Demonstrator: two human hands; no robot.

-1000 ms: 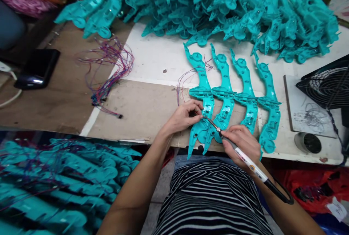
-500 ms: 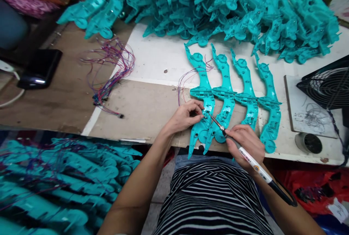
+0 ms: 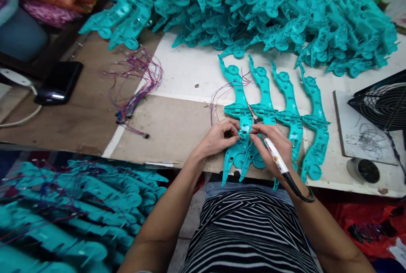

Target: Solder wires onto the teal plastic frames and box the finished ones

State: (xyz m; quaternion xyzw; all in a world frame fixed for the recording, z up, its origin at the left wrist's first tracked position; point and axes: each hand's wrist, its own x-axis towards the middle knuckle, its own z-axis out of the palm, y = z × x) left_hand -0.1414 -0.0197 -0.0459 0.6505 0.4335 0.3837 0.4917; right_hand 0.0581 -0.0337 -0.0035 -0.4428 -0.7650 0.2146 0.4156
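My right hand [image 3: 274, 146] is closed around a soldering iron [image 3: 275, 156] with a white and black handle. Its metal tip points up and away over the teal plastic parts. The thumb and index finger of that hand reach toward the middle of the leftmost teal part [image 3: 237, 89]. On this part's left side, my left hand [image 3: 218, 137] is pinched closed; whatever lies between its fingertips is too small to make out. Thin red and purple wires [image 3: 218, 91] loop beside and over the leftmost part. Several matching teal parts [image 3: 288, 91] lie side by side to the right.
A large heap of teal parts [image 3: 228, 6] covers the back. Tangled wires [image 3: 139, 83] and a black phone-like object [image 3: 60, 83] lie left. A fan [image 3: 380, 108], a board [image 3: 364, 137] and a round tin [image 3: 363, 170] stand right. More teal parts [image 3: 79, 209] lie lower left.
My right hand has moved left and up, close to my left hand. The iron's tip has swung away from the work spot and now points farther up the table. The view has shifted slightly.
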